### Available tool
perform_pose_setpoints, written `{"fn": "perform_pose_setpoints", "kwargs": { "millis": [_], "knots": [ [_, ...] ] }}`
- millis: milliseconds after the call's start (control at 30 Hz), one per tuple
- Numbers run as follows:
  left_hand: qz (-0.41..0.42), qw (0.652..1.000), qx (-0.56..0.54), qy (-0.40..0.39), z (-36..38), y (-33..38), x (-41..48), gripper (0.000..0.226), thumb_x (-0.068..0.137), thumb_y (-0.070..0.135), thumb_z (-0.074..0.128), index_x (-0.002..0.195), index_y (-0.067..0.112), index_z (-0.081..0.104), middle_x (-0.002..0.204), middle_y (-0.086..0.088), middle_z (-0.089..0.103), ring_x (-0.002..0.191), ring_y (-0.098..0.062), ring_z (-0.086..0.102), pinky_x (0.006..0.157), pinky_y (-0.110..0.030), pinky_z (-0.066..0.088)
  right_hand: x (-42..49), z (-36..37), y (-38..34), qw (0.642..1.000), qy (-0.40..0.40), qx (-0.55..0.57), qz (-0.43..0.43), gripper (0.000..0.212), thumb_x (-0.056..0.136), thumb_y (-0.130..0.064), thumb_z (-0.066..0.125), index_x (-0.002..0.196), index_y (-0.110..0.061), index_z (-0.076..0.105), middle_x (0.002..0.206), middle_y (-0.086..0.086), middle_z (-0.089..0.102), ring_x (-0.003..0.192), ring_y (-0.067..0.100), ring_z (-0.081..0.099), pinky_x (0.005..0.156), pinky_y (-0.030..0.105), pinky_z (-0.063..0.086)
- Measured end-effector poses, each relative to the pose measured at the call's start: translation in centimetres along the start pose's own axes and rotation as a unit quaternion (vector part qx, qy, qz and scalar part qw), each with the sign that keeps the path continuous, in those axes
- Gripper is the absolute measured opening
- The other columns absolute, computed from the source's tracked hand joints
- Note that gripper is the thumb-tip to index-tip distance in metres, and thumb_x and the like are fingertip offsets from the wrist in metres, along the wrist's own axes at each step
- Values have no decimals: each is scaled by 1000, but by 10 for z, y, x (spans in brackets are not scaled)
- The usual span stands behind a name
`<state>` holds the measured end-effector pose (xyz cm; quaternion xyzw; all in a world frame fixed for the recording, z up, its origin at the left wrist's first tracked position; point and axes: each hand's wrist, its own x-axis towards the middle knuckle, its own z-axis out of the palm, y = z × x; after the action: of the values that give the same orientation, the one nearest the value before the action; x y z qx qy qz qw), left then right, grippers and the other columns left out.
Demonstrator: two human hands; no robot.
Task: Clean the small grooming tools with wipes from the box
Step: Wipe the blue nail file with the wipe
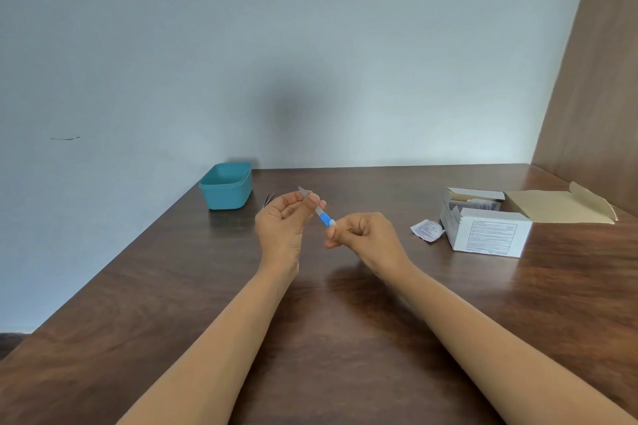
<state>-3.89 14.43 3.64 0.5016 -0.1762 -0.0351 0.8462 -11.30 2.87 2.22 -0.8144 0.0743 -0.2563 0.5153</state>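
A slim nail file (319, 211) with a metal blade and blue handle is held in the air above the brown table (345, 321). My left hand (286, 224) pinches the blade near its tip. My right hand (362, 233) grips the blue handle end, with something white, apparently a wipe, at its fingertips. The white box of wipes (483, 224) stands open to the right. A torn wipe wrapper (427, 230) lies beside the box. Thin tweezers (268, 199) lie on the table just behind my left hand.
A teal plastic tub (226, 187) sits at the table's far left corner, against the pale wall. A wooden panel (593, 97) rises along the right side. The box's cardboard lid flap (559, 205) lies open toward that panel.
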Motion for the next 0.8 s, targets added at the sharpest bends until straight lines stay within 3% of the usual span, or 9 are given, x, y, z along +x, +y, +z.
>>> {"fn": "perform_pose_setpoints", "kwargs": {
  "millis": [133, 433, 567, 733, 800],
  "knots": [
    [0, 1000, 3, 3, 0, -1, 0, 11, 79, -3, 72, 89, 1, 69, 78, -9, 74, 74, -20, 73, 72, -23, 58, 2, -3, 2, 999, 12, 16, 28, 10, 70, -17, 83, 69, -21, 74, 70, -5, 73, 68, 5, 67, 70, 18, 51],
    [-4, 1000, 16, 4, 0, -1, -1, 10, 79, -1, 73, 86, 5, 70, 78, -8, 74, 74, -17, 73, 70, -22, 57, -1, -1, 3, 1000, -12, -8, 8, 21, 89, -27, 65, 79, -11, 76, 70, 2, 73, 69, 4, 69, 73, 5, 44],
    [-2, 1000, 25, 7, 1, -3, 0, 10, 78, -1, 74, 85, 4, 70, 74, -4, 74, 75, -19, 73, 74, -26, 58, 1, -2, 6, 999, -6, 34, 18, 6, 79, -20, 76, 78, -14, 76, 74, 0, 75, 75, 10, 71, 81, 21, 52],
    [-3, 999, 46, -11, 1, -7, -1, 12, 77, 2, 75, 88, 2, 70, 75, -4, 75, 77, -21, 73, 79, -30, 58, -1, -2, 4, 999, 34, 31, 19, 8, 70, -16, 83, 73, -15, 76, 70, 0, 73, 63, 5, 65, 66, 16, 49],
    [-5, 998, 55, -22, 2, -9, -3, 10, 77, 4, 76, 85, 5, 70, 76, -7, 75, 80, -25, 73, 81, -34, 58, -1, -1, 3, 998, 44, 35, 17, 8, 70, -16, 83, 73, -14, 76, 70, 1, 73, 65, 9, 67, 68, 21, 52]
  ]
}}
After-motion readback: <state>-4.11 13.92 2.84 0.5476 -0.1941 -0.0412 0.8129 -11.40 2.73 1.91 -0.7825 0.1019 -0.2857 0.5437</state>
